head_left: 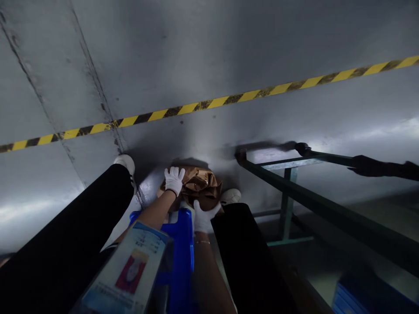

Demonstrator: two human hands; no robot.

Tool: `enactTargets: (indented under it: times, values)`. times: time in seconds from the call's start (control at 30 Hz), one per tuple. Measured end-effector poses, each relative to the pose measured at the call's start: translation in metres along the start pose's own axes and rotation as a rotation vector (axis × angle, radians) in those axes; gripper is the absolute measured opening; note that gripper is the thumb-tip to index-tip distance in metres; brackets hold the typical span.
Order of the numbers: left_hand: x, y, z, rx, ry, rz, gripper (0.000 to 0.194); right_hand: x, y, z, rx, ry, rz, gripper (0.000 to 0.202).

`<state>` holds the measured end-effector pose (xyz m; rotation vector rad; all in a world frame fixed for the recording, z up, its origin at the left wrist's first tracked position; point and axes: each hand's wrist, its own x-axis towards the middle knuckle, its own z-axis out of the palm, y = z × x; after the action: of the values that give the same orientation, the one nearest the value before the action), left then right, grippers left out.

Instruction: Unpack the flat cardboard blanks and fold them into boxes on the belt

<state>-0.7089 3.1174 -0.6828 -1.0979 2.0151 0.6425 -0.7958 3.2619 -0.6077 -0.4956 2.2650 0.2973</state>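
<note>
A crumpled brown bundle [202,181], like wrapping paper with a slight sheen, lies on the floor between the feet. My left hand [174,179], in a white glove, rests on its left part with the fingers spread. From the near side, my right hand [203,216], also gloved in white, grips the bundle's lower edge; its thumb points up against it and the other fingers are partly hidden. Just below the hands stands a blue plastic frame or stool [183,244], partly covered by my left arm and a hanging badge [131,266].
A dark green metal frame [314,203] stands on the right, with a blue crate-like object [352,296] beneath it. White shoes [125,164] flank the bundle. Yellow-black striped tape [209,104] crosses the grey floor [196,52].
</note>
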Motion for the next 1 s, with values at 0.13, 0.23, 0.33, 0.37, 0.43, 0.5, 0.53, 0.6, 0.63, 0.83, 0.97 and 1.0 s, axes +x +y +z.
enactTargets:
  times: [0.13, 0.23, 0.33, 0.37, 0.43, 0.5, 0.53, 0.6, 0.63, 0.83, 0.97, 1.0]
  values:
    - [0.000, -0.001, 0.000, -0.004, -0.004, 0.013, 0.062, 0.051, -0.037, 0.010, 0.141, -0.057, 0.072, 0.079]
    - [-0.002, 0.001, 0.001, -0.012, -0.029, 0.033, 0.058, 0.084, -0.050, 0.011, 0.177, -0.116, 0.100, 0.078]
    - [-0.007, 0.003, -0.002, -0.010, -0.055, 0.057, 0.057, 0.106, -0.051, 0.012, 0.192, -0.160, 0.120, 0.084]
    - [-0.009, 0.003, -0.005, -0.007, -0.061, 0.068, 0.061, 0.111, -0.051, 0.012, 0.199, -0.173, 0.121, 0.085]
    - [-0.010, 0.002, -0.016, -0.002, -0.072, 0.096, 0.073, 0.117, -0.052, 0.011, 0.214, -0.192, 0.117, 0.086]
    - [-0.006, -0.002, -0.031, -0.003, -0.083, 0.143, 0.073, 0.119, -0.053, 0.009, 0.226, -0.199, 0.110, 0.085]
    - [-0.002, -0.005, -0.039, -0.003, -0.087, 0.171, 0.068, 0.119, -0.054, 0.008, 0.231, -0.200, 0.106, 0.084]
    - [0.007, -0.011, -0.052, -0.001, -0.091, 0.218, 0.058, 0.119, -0.054, 0.008, 0.235, -0.197, 0.095, 0.083]
    - [0.012, -0.012, -0.055, 0.003, -0.090, 0.228, 0.059, 0.119, -0.054, 0.010, 0.233, -0.196, 0.091, 0.083]
    - [0.021, -0.003, -0.038, 0.020, -0.080, 0.185, 0.071, 0.130, -0.047, 0.024, 0.192, -0.183, 0.113, 0.082]
    - [0.015, 0.003, -0.036, 0.042, -0.066, 0.162, 0.067, 0.132, -0.048, 0.024, 0.187, -0.185, 0.101, 0.082]
    - [0.015, 0.004, -0.037, 0.050, -0.064, 0.165, 0.067, 0.132, -0.048, 0.024, 0.187, -0.187, 0.099, 0.084]
